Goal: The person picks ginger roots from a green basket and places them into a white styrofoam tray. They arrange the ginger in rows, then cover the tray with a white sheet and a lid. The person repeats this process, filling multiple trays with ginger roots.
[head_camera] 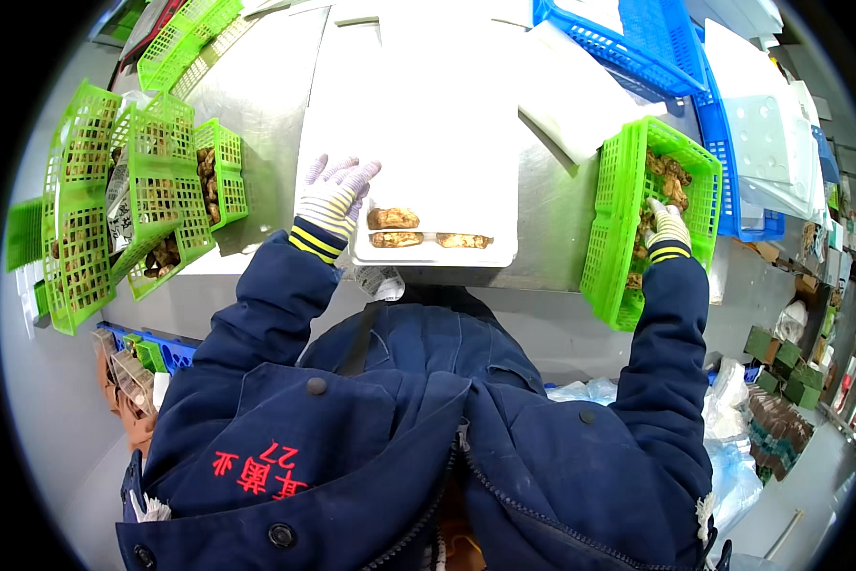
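Note:
My left hand (333, 196), in a striped knit glove, rests with its fingers apart at the left edge of a white tray (435, 258). Three brown-and-cream mushrooms lie near the tray's front: one mushroom (393, 218) behind, another mushroom (396, 240) in front of it and a third mushroom (464, 241) to the right. My right hand (667, 227), gloved alike, reaches into a green plastic basket (617, 207) and touches the brown mushrooms (669, 175) inside. Whether its fingers grip one is hidden.
Green baskets (153, 157) of mushrooms crowd the metal table's left side, some tilted. A blue crate (635, 53) and white foam lids (763, 135) stand at the back right. A white sheet (578, 93) lies behind the right basket. The metal table's front edge (542, 278) runs before my body.

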